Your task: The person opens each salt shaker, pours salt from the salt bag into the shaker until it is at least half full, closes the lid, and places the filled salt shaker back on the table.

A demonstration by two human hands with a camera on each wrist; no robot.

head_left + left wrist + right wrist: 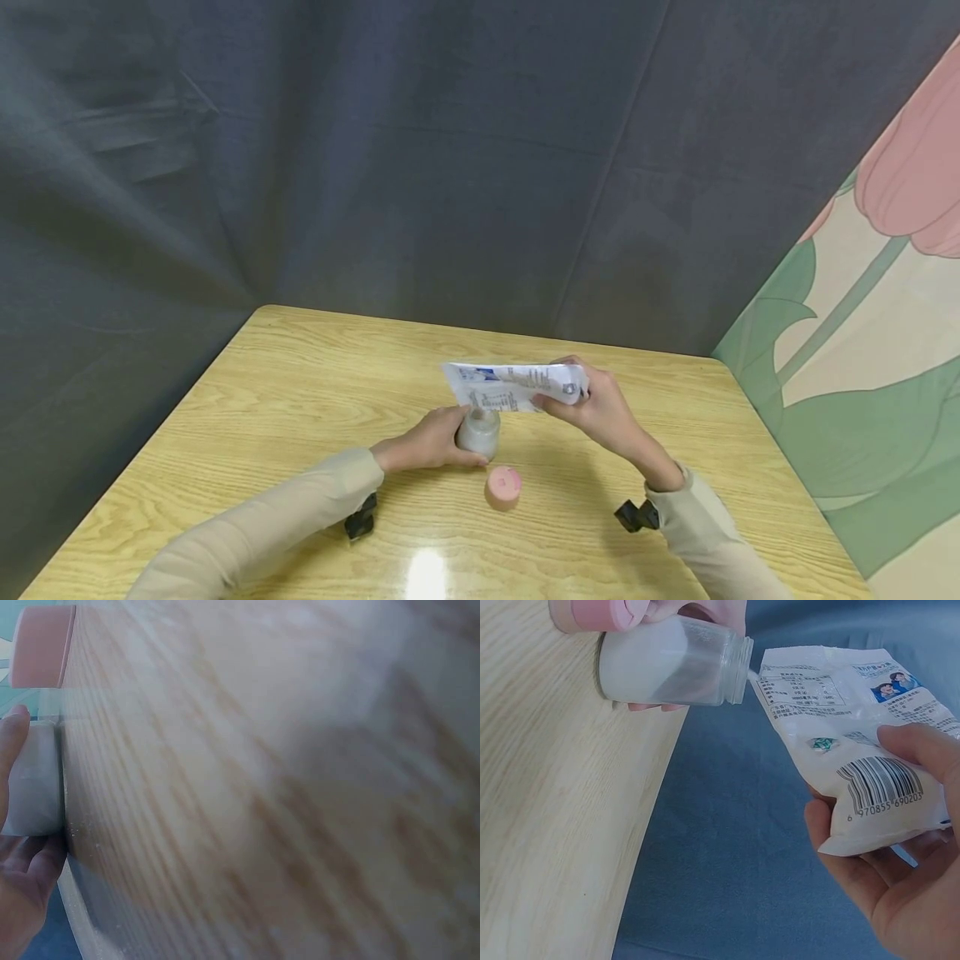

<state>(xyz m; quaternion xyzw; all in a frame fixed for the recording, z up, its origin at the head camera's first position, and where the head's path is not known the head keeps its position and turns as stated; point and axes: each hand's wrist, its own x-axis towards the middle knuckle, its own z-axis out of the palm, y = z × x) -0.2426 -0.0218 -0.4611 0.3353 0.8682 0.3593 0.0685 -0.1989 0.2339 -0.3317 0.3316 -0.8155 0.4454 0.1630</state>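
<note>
My left hand (438,439) grips a clear glass jar (679,661) standing on the table, fingers and thumb around its sides. White powder or fine grains fill the lower part of the jar; its threaded mouth is uncovered. My right hand (600,408) holds a white printed plastic bag (832,720) with a barcode, thumb on one face and fingers beneath. The bag tilts with its corner at the jar's mouth, and a thin white stream runs between them. A pink lid (503,487) stands on the table just in front of the jar.
The wood-grain table (337,358) ends at a dark grey curtain (450,167) behind. A wall with a painted tulip pattern (885,375) rises along the right side. Black wrist devices (362,518) hang below both forearms.
</note>
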